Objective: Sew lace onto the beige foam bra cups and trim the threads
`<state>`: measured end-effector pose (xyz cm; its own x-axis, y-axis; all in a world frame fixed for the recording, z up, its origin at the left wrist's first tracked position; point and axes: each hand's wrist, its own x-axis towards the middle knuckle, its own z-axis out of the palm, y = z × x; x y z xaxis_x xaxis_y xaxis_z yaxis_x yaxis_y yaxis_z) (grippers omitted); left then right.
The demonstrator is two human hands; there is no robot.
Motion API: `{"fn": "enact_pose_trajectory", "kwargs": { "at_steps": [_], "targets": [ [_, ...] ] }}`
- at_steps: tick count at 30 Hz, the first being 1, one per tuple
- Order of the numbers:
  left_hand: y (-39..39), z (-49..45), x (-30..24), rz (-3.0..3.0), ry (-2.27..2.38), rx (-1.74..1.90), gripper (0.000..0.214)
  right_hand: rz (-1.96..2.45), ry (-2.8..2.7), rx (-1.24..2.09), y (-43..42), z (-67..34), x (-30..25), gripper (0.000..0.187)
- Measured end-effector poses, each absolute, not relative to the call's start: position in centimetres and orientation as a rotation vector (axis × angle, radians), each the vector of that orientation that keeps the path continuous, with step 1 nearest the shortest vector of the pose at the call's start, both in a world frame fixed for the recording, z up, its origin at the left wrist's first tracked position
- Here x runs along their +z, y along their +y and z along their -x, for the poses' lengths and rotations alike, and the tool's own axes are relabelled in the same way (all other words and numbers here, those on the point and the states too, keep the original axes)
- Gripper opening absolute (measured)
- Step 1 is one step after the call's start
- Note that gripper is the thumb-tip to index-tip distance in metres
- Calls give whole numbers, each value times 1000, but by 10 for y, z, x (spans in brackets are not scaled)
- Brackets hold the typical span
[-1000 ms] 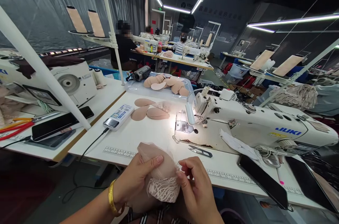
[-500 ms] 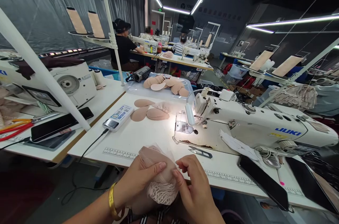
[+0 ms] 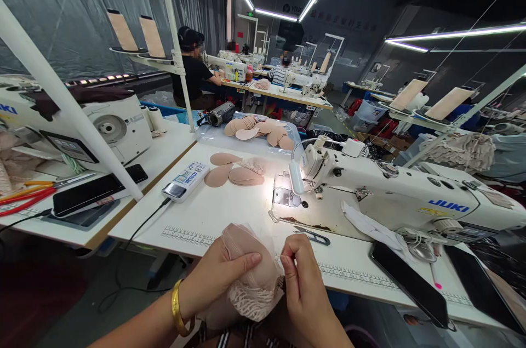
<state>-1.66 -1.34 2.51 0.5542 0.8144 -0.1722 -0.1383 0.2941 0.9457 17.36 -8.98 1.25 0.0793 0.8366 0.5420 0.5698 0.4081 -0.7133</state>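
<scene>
My left hand (image 3: pixel 213 278) is wrapped round a beige padded cup with lace trim (image 3: pixel 251 277), thumb pressed across its front. My right hand (image 3: pixel 306 287) pinches the cup's right edge between thumb and forefinger. Both hands hover at the near edge of the white sewing table (image 3: pixel 230 211). A white JUKI sewing machine (image 3: pixel 382 194) stands to the right, its lamp lit over the needle plate (image 3: pixel 283 197). Thread snips (image 3: pixel 312 236) lie just beyond my right hand. Three loose beige cups (image 3: pixel 234 172) rest farther back.
A remote-like device (image 3: pixel 184 181) with a cable lies at left. A dark phone (image 3: pixel 406 282) and a black tablet (image 3: pixel 480 287) lie at right. A clear tray of cups (image 3: pixel 258 131) stands behind. Another machine (image 3: pixel 115 129), phone (image 3: pixel 98 189) and scissors (image 3: pixel 28 197) sit left. People work behind.
My right hand has shifted up along the cup's right edge and tightened into a pinch. The cup has turned slightly in my left hand.
</scene>
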Motion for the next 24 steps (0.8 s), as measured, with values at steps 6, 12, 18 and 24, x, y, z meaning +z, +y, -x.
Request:
{"fn": "enact_pose_trajectory", "kwargs": {
  "at_steps": [6, 12, 18, 24],
  "targets": [
    [-15, 14, 26, -1082, 664, 660, 32, 1237, -1639, 621, -96, -174, 14, 18],
    [-12, 18, 20, -1055, 670, 582, 36, 1253, -1816, 386, -92, -185, 22, 18],
    [-7, 21, 23, -1128, 657, 598, 31, 1264, -1934, 272, -96, -196, 29, 20],
    [-6, 18, 22, -1116, 624, 602, 30, 1335, -1951, 465, -105, -202, 47, 16]
  ]
}}
